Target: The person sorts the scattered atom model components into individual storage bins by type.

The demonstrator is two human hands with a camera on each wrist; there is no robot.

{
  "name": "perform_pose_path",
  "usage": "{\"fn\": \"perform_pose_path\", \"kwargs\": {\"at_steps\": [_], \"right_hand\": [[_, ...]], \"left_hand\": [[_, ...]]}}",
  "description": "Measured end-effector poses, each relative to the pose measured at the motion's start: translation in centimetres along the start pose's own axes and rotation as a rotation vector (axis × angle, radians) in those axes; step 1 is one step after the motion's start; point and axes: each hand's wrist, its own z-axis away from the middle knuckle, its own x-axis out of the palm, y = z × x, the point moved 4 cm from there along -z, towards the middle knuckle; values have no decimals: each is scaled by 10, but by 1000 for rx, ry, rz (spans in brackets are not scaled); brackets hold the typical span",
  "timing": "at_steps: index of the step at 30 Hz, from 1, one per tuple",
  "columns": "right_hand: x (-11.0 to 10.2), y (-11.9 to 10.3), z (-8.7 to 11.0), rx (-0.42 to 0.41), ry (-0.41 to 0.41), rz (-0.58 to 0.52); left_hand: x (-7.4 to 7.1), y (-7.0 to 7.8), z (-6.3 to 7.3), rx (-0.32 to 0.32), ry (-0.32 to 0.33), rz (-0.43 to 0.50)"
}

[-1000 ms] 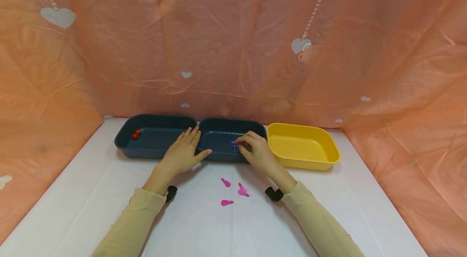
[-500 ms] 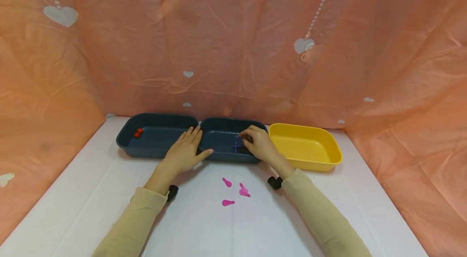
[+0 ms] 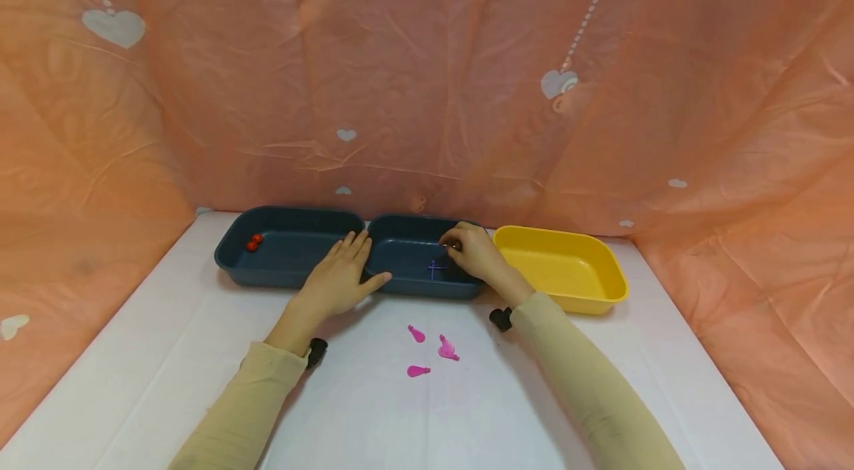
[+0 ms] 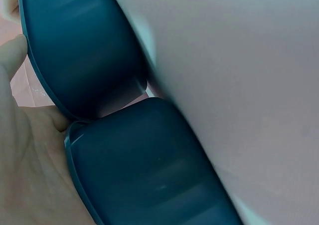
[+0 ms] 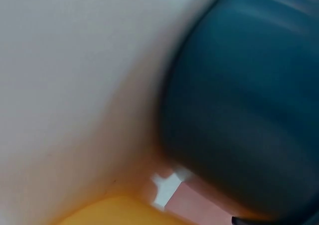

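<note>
My left hand (image 3: 336, 279) lies with straight fingers across the adjoining rims of the left dark blue tray (image 3: 293, 281) and the middle dark blue tray (image 3: 407, 286). In the left wrist view its palm (image 4: 42, 165) is against those rims. Over the middle tray, my right hand (image 3: 477, 251) has its fingers curled, pinching a small thin purple piece (image 3: 445, 245) that is mostly hidden. A purple cross-shaped piece (image 3: 434, 269) lies on that tray's floor below the fingers. The blurred right wrist view shows the tray wall (image 5: 234, 110), not the fingertips.
Several flat pink bulb-shaped pieces (image 3: 418, 371) lie on the white table (image 3: 360, 418) in front of the trays. Two small red balls (image 3: 253, 242) sit in the left tray. A yellow tray (image 3: 560, 303) stands at the right, before a peach curtain (image 3: 400, 84).
My right hand has moved up and back from the cross-shaped piece, drawing a small purple piece away with it. The left hand stays on the rims. The head view has shifted slightly.
</note>
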Motion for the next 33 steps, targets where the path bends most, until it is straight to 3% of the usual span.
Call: {"fn": "perform_pose_path", "kwargs": {"at_steps": [13,26,33], "right_hand": [[-6,0,6,30,3,-17],[-36,-10,39,-24,229,-133],[-52,-5,67,23,324,-144]], "left_hand": [[3,0,-2,0,2,-2],[3,0,-1,-6,-3,8],[-2,5,-2,13,6,5]]}}
